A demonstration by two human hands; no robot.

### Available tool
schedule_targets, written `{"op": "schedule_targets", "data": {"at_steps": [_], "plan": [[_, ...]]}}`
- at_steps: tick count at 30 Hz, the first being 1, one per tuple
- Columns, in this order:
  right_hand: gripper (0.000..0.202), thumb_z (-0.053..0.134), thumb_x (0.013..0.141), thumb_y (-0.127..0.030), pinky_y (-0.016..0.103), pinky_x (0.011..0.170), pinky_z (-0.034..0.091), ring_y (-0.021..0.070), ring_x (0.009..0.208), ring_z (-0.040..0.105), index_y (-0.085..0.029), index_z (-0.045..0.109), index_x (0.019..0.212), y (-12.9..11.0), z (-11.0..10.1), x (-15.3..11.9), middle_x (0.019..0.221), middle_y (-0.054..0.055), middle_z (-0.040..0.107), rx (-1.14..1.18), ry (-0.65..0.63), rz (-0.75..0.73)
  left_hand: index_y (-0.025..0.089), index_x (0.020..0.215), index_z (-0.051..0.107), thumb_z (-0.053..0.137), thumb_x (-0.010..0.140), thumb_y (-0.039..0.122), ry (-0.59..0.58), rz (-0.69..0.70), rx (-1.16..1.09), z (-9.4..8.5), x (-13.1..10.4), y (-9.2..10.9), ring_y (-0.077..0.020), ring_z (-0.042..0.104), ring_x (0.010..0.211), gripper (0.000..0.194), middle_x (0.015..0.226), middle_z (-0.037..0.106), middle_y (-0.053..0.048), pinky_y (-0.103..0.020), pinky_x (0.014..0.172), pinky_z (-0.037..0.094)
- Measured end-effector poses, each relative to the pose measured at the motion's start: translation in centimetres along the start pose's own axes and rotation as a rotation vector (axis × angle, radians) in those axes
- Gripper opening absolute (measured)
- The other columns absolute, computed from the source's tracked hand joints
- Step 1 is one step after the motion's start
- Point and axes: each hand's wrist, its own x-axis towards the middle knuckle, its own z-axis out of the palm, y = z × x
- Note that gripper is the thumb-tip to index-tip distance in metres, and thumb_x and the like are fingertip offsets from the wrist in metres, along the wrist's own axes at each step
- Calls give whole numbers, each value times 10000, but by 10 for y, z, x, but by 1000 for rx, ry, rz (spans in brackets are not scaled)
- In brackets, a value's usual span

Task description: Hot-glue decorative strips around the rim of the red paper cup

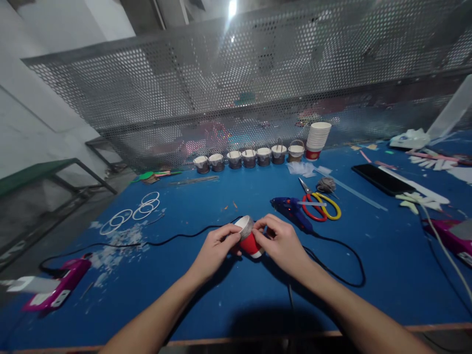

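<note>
A small red paper cup [252, 246] with a white inside is tilted over the middle of the table. Grey yarn [246, 229] is wound in a band around its upper part. My left hand [218, 246] grips the cup at the left, thumb and fingers near the rim. On the right side, my right hand [277, 240] is closed in a pinch at the lower edge of the yarn band; its fingertips partly hide what they pinch. A thin grey strand [290, 295] shows below my right wrist. A blue glue gun [293, 212] lies just beyond my right hand.
Scissors [320, 206] and a ball of grey yarn [326, 185] lie at the right. Several wrapped cups [249, 158] line the back beside stacked cups [317, 140]. White rings [116, 221] are at the left. Black cable [184, 236] crosses the blue table [177, 300].
</note>
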Motion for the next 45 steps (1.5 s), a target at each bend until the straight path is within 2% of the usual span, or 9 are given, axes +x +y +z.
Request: {"op": "schedule_targets", "data": {"at_steps": [3,8,11,16,22,28,36,41,45], "plan": [[136,555,841,-178,245,552,393,130,596,527,-203,623,726,0,0,-1,703,5,604,-43,-3,-28,154,727,669,560,761,280,-32,-30,-22,0,1,0,-122,592,523,170,701,626,-8,-265,557,502],[145,548,856,-186,249,567,406,136,608,548,-205,635,741,0,0,-2,715,12,609,-76,-5,-51,163,650,612,521,730,194,-48,4,-16,-2,0,-3,-131,579,525,125,535,601,8,-269,592,489],[143,557,857,-186,251,584,421,142,629,569,-207,634,738,1,1,-2,721,14,618,-65,-13,-65,158,661,612,570,746,241,-53,7,-18,-3,0,-5,-131,583,529,126,555,611,4,-265,581,485],[148,562,865,-182,258,610,433,150,649,590,-205,635,739,0,1,-3,729,18,620,-49,-41,-78,138,828,694,623,773,336,-55,-27,-34,-1,0,-5,-115,593,507,218,666,644,-9,-257,556,494],[166,535,893,-207,262,617,432,154,652,586,-209,649,773,1,-1,-5,741,27,627,-75,-35,-108,136,752,693,613,748,281,-31,-48,-70,1,1,-3,-116,597,496,165,687,649,-13,-255,524,512],[110,558,887,-213,262,608,427,157,654,590,-210,623,798,2,-1,-4,756,24,642,-93,-7,-98,144,675,627,603,734,250,-47,-54,-66,1,0,-4,-92,564,423,124,577,580,26,-226,472,462],[81,568,854,-170,259,605,422,160,667,601,-210,610,798,1,-1,-3,773,21,658,-73,10,-80,150,660,598,699,678,304,-32,-60,5,3,-1,-4,-71,491,427,185,555,547,42,-207,447,401],[89,569,860,-190,262,598,421,159,659,596,-209,612,785,1,-1,-3,762,22,657,-74,18,-75,140,724,662,689,686,326,-35,-57,46,4,-2,-1,-79,490,443,192,584,562,37,-221,463,397],[118,548,884,-214,261,599,430,153,645,591,-205,617,789,1,-4,-1,756,25,659,-61,13,-70,145,687,628,669,685,302,-3,-42,65,3,-1,-1,-89,511,449,162,560,563,35,-217,471,391]]}}
